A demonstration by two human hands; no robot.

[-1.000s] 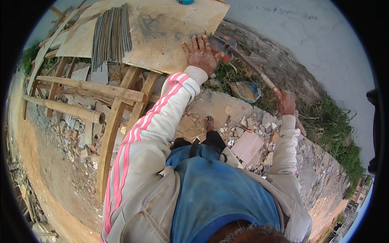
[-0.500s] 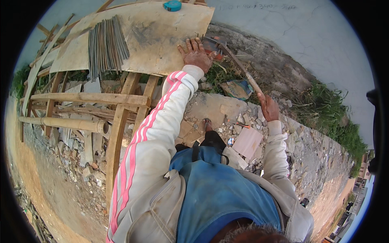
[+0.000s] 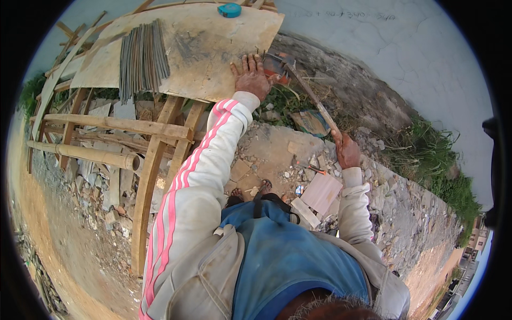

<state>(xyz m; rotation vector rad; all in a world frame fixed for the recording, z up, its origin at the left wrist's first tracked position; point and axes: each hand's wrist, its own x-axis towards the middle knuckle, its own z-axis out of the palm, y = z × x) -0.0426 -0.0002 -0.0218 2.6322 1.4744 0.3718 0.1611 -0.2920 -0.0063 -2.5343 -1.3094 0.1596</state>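
Fingers spread, my left hand [image 3: 253, 81] rests flat on the near right corner of a worn wooden board [image 3: 208, 58]. Short upright pegs [image 3: 262, 54] stand just beyond its fingertips. My right hand [image 3: 349, 151] is closed around the near end of a long brown bar [image 3: 314, 97]. The bar slants away to the left, and its far end reaches the pegs at the board's edge. Whether a rod lies under my left palm is hidden. A bundle of thin metal rods [image 3: 143, 58] lies on the board's left part, and a blue tape measure [image 3: 230, 9] sits at its far edge.
Wooden legs [image 3: 149, 186] and a bamboo pole [image 3: 90, 153] frame the bench at left. A grey wall [image 3: 373, 40] runs along the far right, with grass [image 3: 426, 154] at its foot. A pale wooden plank [image 3: 321, 192] and an orange-handled tool [image 3: 317, 169] lie among rubble.
My right hand has moved a little left and nearer, swinging the bar's near end with it. My left hand stays flat on the board, slightly further left in view. Both feet now show.
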